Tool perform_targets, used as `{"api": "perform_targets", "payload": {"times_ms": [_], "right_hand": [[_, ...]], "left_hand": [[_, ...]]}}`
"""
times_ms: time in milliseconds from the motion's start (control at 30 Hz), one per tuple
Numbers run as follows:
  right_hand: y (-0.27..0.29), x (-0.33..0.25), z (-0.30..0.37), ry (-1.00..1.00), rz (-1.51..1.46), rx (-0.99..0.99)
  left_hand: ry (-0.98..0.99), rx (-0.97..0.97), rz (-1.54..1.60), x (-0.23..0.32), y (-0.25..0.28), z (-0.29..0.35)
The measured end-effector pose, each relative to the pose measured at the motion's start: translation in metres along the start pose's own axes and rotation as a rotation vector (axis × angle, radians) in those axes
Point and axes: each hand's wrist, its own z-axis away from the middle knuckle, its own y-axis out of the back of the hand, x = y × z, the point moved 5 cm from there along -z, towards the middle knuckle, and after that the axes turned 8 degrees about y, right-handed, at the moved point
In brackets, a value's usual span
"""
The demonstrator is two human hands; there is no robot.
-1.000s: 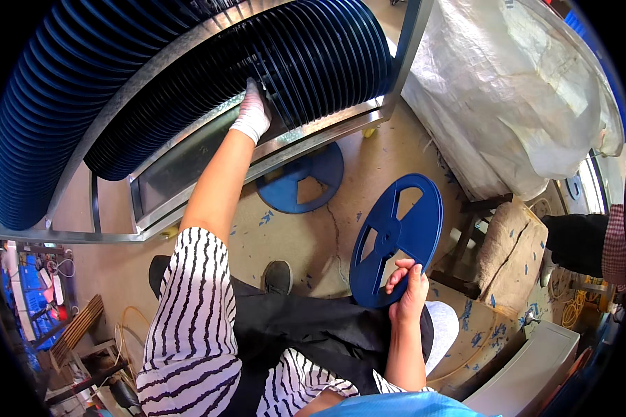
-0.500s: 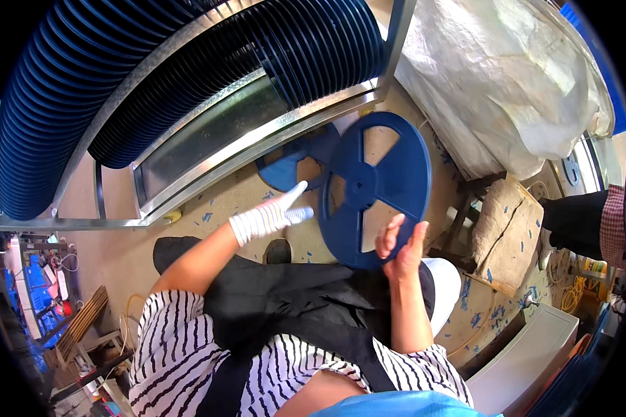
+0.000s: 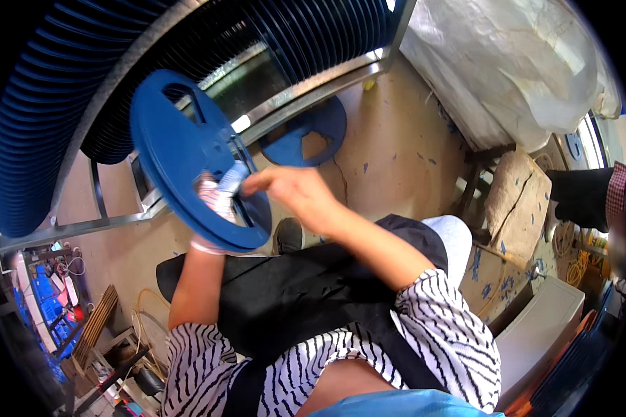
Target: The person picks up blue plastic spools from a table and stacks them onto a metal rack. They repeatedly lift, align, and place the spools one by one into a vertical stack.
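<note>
A blue plastic reel disc (image 3: 181, 149) with cut-out openings hangs tilted in front of me at the left, above my lap. My left hand (image 3: 219, 198), in a striped white glove, grips it near its lower rim, with fingers showing through an opening. From the right, my bare right hand (image 3: 295, 198) reaches to the disc's right side. Its fingers are curled, their tips close together by an opening and partly blurred; whether they touch the disc or pinch something small I cannot make out. Another blue disc (image 3: 327, 135) lies on the floor under the rack's edge.
A metal rack (image 3: 313, 97) holds long rows of blue discs (image 3: 42, 132) at the far left. A white plastic-covered pile (image 3: 508, 69) stands far right. Nearer are a padded stool (image 3: 515, 201), a person's dark-clothed leg (image 3: 588, 198) and a pale box (image 3: 542, 340). Blue scraps litter the floor.
The disc has gone from the right side of my lap to the left, and my left hand now holds it. My right hand has let go of its lower rim and moved left.
</note>
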Motion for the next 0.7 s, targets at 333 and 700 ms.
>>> {"api": "perform_targets", "payload": {"times_ms": [333, 700], "right_hand": [[0.172, 0.281, 0.108, -0.534, 1.125, 0.130], [0.157, 0.346, 0.061, -0.064, 1.640, -0.627]], "left_hand": [[0.281, 0.139, 0.391, 0.051, -0.004, 0.068], [0.327, 0.277, 0.328, 0.030, 0.013, 0.080]]}}
